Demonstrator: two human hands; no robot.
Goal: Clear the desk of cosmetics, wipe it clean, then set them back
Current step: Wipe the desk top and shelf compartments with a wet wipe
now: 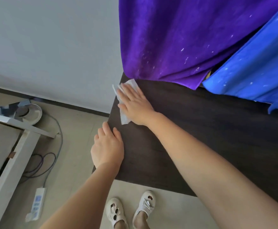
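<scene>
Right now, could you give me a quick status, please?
Right hand flat, pressing wipe at desk corner. Left hand resting on edge. Curtain overhangs back.

White wipe (124, 111) mostly hidden under right hand (135, 103), desk (201, 129) cut off at right edge

A room in a home, likely a bedroom: a dark wooden desk (201, 138) stands under purple and blue curtains (176, 38), with a power strip (37, 201), cables and a fan (27, 113) on the tiled floor left of the desk.
</scene>
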